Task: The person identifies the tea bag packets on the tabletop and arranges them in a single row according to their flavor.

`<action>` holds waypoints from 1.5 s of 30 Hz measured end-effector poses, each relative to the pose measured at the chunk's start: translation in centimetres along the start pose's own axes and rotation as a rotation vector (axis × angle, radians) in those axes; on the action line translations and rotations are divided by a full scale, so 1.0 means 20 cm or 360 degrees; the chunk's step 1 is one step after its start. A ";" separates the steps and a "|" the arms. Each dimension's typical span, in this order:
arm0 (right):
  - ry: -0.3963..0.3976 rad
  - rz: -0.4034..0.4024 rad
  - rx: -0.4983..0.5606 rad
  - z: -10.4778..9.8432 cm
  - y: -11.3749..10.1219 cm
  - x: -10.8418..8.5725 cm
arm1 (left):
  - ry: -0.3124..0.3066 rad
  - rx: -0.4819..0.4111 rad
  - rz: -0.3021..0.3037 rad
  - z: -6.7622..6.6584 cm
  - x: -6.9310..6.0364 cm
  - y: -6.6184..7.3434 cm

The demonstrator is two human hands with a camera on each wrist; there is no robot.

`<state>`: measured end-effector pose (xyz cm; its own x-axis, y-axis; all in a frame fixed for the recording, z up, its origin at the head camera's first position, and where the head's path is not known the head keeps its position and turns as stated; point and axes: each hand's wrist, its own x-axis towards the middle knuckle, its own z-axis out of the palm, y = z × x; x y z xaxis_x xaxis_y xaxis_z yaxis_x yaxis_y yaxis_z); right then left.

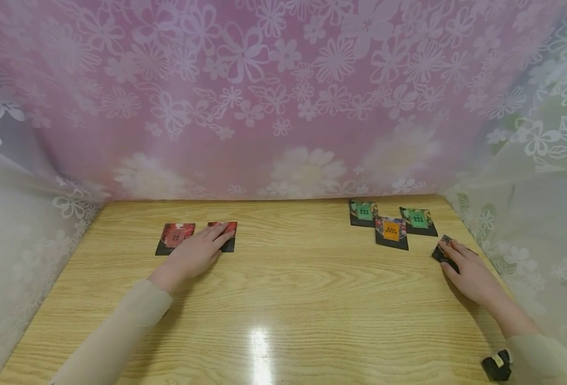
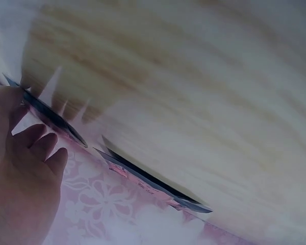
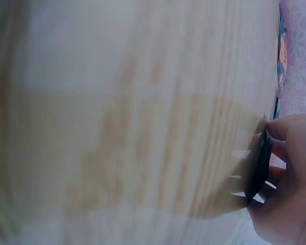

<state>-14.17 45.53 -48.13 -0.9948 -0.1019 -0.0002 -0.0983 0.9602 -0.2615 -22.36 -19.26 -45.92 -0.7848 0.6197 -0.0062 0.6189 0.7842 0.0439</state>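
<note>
My left hand point(image 1: 194, 254) lies with its fingers fairly straight on a red and black packet point(image 1: 230, 245). Another red packet point(image 1: 170, 235) lies beside it, partly behind that hand. In the left wrist view, the fingertips of my left hand point(image 2: 28, 163) touch the covered packet point(image 2: 53, 120); the other packet point(image 2: 153, 186) lies apart. Over at the right, my right hand point(image 1: 471, 275) rests its extended, slightly bent fingers on a dark packet point(image 1: 439, 255) and partly hides it. The right wrist view shows my right hand point(image 3: 290, 178) against this packet point(image 3: 260, 166), seen nearly edge-on.
Two green packets point(image 1: 362, 212) point(image 1: 419, 220) and an orange one point(image 1: 391, 231) lie at the back right of the wooden table point(image 1: 302, 299). A small black item point(image 1: 496, 368) is near my right sleeve. Floral curtains point(image 1: 283, 107) stand behind and at both sides.
</note>
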 end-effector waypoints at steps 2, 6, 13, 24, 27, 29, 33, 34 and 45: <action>-0.0004 0.0002 -0.0001 0.00 0.00 0.00 | 0.0014 -0.0001 -0.0006 0.00 0.00 -0.01; 0.0002 -0.0007 0.0007 0.00 0.00 0.00 | 0.0041 0.0025 -0.0022 0.00 0.00 -0.01; -0.0007 -0.0015 -0.0002 0.00 0.00 0.00 | -0.0004 0.0056 -0.0024 0.02 0.01 0.00; -0.0085 -0.0070 0.0026 0.00 -0.09 -0.08 | -0.0072 0.0027 -0.0060 0.04 0.02 0.00; -0.0102 -0.0100 0.0039 0.00 -0.17 -0.11 | -0.0071 0.0024 -0.0069 0.04 0.02 0.00; -0.0102 -0.0135 0.0036 0.01 -0.22 -0.13 | -0.0072 0.0019 -0.0075 0.04 0.02 -0.01; -0.0129 -0.0181 0.0045 0.03 -0.33 -0.15 | -0.0059 0.0022 -0.0081 0.04 0.02 -0.01; -0.0127 -0.0194 0.0051 0.04 -0.36 -0.16 | -0.0055 0.0024 -0.0081 0.04 0.02 -0.01; -0.0174 -0.0339 0.0061 0.06 -0.67 -0.11 | -0.0042 0.0058 -0.0057 0.04 0.02 -0.01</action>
<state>-10.64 32.60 -45.73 -0.9426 -0.3308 -0.0451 -0.3026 0.9037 -0.3030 -22.66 -19.11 -46.71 -0.8056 0.5915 -0.0333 0.5917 0.8061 0.0069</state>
